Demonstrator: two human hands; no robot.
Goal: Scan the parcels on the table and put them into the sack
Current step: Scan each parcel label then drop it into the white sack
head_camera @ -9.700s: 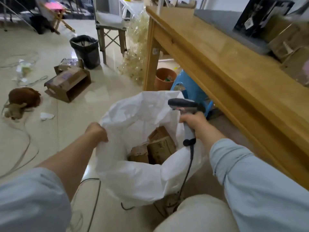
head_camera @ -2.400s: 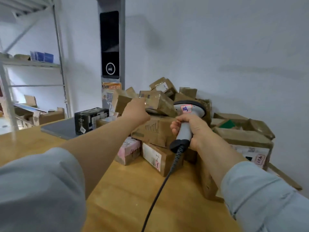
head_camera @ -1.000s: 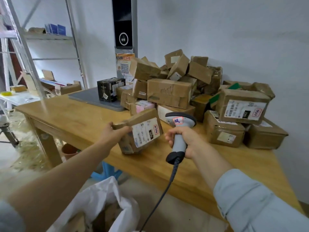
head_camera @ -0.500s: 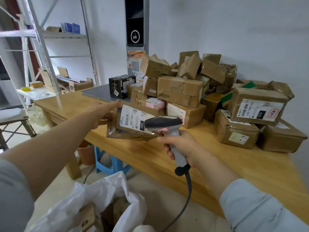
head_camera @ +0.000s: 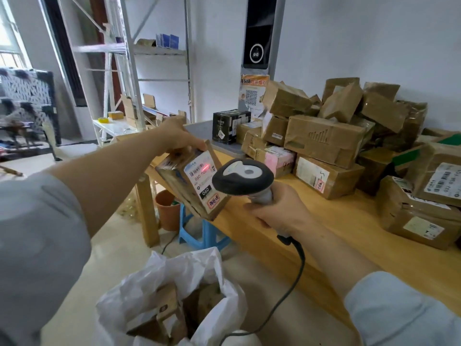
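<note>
Head view: left grip [head_camera: 179, 136] clamps parcel [head_camera: 197, 186]; right grip [head_camera: 277, 211] clamps scanner [head_camera: 243, 177], handle mostly hidden; sack [head_camera: 174, 270] bottom cropped.

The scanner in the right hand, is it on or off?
On: the scanner throws a red line across the parcel label.
</note>
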